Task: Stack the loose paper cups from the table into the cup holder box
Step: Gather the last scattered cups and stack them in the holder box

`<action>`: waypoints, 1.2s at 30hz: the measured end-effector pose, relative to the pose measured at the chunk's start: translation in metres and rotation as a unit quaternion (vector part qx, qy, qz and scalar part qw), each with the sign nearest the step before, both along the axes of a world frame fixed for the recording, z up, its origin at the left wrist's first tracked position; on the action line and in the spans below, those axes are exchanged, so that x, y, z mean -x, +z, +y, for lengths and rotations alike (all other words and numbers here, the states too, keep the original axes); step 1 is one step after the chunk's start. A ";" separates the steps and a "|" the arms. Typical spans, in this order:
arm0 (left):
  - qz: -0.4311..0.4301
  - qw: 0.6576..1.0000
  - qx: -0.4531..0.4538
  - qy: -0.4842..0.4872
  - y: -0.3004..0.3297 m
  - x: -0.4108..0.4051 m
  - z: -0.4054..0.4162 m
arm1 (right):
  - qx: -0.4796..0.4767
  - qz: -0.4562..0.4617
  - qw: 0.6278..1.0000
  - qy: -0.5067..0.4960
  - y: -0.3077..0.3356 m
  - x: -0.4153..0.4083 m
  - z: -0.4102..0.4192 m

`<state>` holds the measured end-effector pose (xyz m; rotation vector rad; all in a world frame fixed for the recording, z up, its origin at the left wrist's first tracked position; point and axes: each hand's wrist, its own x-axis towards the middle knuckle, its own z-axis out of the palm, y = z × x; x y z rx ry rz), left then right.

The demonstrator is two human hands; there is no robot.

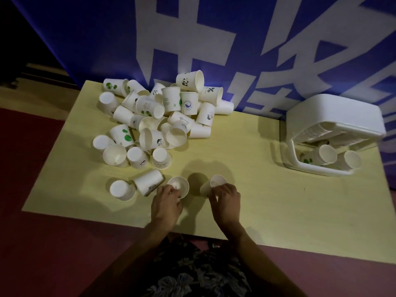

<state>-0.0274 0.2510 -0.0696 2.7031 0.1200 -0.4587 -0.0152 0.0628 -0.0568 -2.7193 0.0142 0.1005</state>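
A heap of several white paper cups point(154, 116) lies at the back left of the yellow table point(246, 172). My left hand point(166, 202) grips one upright cup point(179, 186) near the front edge. My right hand point(225, 200) holds a second cup point(214, 184), tilted with its mouth facing away. Two more loose cups point(147, 182) lie just left of my left hand, one on its side point(122, 189). The white cup holder box point(334, 133) stands at the right with its lid raised; stacked cups point(326, 154) lie inside it.
A blue banner with large white characters point(214, 39) hangs behind the table. Red floor point(32, 232) surrounds the table at the left and front. My dark patterned clothing point(192, 275) fills the bottom of the view.
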 end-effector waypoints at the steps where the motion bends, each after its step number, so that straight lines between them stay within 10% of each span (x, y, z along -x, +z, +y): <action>1: -0.009 1.000 -0.003 0.001 0.003 -0.005 -0.004 | -0.016 0.006 1.000 0.003 0.002 0.001 -0.005; 9: -0.210 0.975 0.069 -0.030 0.044 -0.046 -0.067 | -0.089 -0.047 0.991 -0.089 0.044 -0.009 -0.062; 36: -0.191 0.959 0.155 -0.139 0.114 -0.144 -0.474 | -0.070 -0.160 0.971 -0.164 0.081 -0.092 -0.461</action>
